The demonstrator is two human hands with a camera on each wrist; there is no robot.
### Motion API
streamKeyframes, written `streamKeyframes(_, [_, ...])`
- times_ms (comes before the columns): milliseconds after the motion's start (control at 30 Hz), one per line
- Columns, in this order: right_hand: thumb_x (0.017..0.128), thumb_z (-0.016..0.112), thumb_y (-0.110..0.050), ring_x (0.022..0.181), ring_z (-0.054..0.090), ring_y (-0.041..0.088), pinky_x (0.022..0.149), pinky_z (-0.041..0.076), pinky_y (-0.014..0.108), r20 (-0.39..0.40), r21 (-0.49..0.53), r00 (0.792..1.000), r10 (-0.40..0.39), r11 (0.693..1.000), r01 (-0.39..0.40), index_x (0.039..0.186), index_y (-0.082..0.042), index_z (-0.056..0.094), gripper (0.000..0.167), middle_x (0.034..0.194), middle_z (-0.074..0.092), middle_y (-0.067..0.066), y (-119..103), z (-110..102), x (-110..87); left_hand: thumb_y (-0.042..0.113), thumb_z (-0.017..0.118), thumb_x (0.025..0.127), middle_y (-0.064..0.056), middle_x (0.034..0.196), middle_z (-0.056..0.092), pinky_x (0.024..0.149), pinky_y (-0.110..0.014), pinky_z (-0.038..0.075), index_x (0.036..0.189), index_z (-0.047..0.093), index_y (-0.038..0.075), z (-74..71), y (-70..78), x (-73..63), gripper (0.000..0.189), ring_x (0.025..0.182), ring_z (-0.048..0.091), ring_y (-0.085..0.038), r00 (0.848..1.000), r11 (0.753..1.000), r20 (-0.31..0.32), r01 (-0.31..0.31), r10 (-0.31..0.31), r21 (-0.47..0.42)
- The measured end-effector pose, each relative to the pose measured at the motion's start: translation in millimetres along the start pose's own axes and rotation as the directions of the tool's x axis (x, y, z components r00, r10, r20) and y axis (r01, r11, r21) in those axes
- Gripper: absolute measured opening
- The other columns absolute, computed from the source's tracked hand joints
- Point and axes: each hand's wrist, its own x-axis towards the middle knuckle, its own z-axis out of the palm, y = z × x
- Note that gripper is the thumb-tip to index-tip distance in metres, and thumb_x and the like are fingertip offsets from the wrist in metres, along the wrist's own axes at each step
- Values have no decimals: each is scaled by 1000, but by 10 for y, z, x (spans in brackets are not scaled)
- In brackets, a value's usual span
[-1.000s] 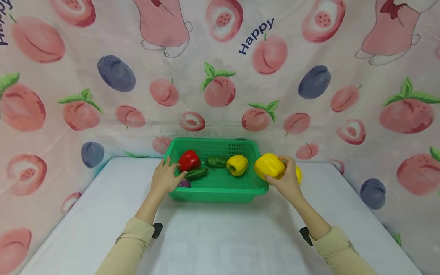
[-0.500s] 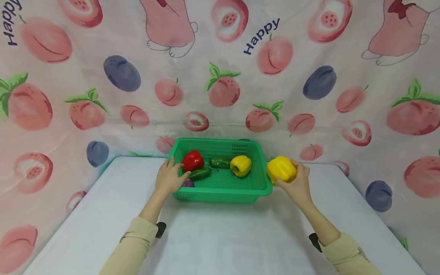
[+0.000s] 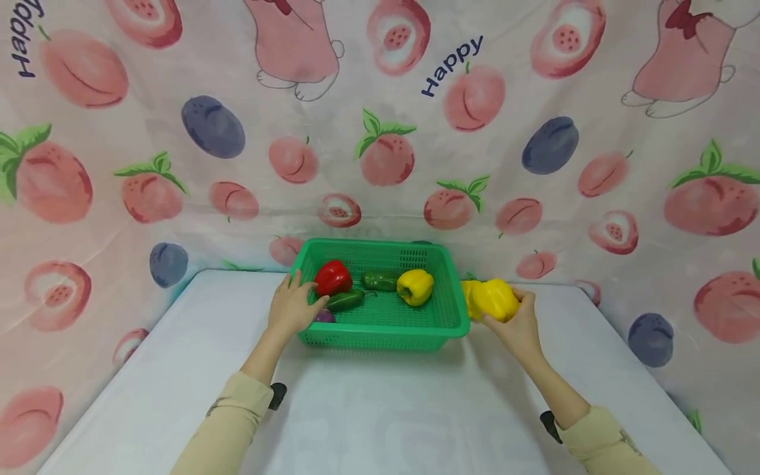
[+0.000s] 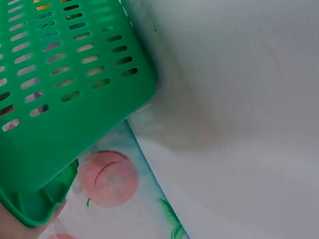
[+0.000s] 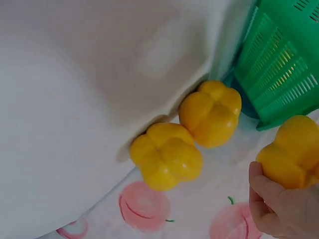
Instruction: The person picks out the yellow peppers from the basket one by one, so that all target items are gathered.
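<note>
My left hand (image 3: 291, 305) grips the left rim of the green basket (image 3: 380, 328), its thumb reaching over the inside. Past the basket's right end, my right hand (image 3: 519, 323) holds a yellow bell pepper (image 3: 497, 300) low over the white table. Two further yellow bell peppers, the nearer-to-basket one (image 5: 212, 114) and its neighbour (image 5: 166, 156), sit side by side in the right wrist view. Inside the basket are a red bell pepper (image 3: 333, 277), a yellow bell pepper (image 3: 415, 287), two dark green peppers, front (image 3: 344, 300) and back (image 3: 380, 280), and a partly hidden purple vegetable (image 3: 324, 316).
A white cloth (image 3: 380, 409) covers the table. Behind it hangs a fruit-print curtain (image 3: 380, 86), which also runs along both sides. The basket stands close to the back edge.
My right hand has carried the yellow bell pepper rightward and down, from beside the basket's right rim to just above the table. The left hand stays at the rim. The head view has shifted slightly.
</note>
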Motion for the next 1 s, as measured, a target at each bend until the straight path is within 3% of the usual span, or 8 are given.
streamKeyframes(200, [79,68,-4,116,37,43,103,36,58,64,-74,998,8,997,-3,141,6,13,83,135,26,33,118,0,-66,43,48,94,-30,151,22,115,-57,19,131,53,2,9,5,10,56,140,16,-48,1000,1000,-12,-10,10,-1])
streamKeyframes(367, [80,67,-10,111,37,44,98,37,61,124,-176,992,17,984,6,141,6,20,79,130,28,36,206,0,-134,43,48,94,-30,151,21,115,-58,19,132,52,2,36,7,-7,56,140,16,-49,1000,1000,2,-8,8,2])
streamKeyframes(733, [80,66,-13,114,35,47,98,35,63,194,-212,979,61,977,-19,141,9,18,81,131,26,40,224,148,-149,42,49,94,-30,151,21,115,-58,18,131,53,1,-26,28,-4,55,140,15,-49,1000,1000,-6,-15,15,4])
streamKeyframes(1000, [82,65,-15,121,33,51,103,32,65,253,-250,956,145,965,-81,141,10,15,82,139,10,43,294,161,-165,43,49,94,-30,151,22,115,-58,19,131,53,1,5,-8,-30,55,140,16,-49,1000,1000,4,-15,15,13])
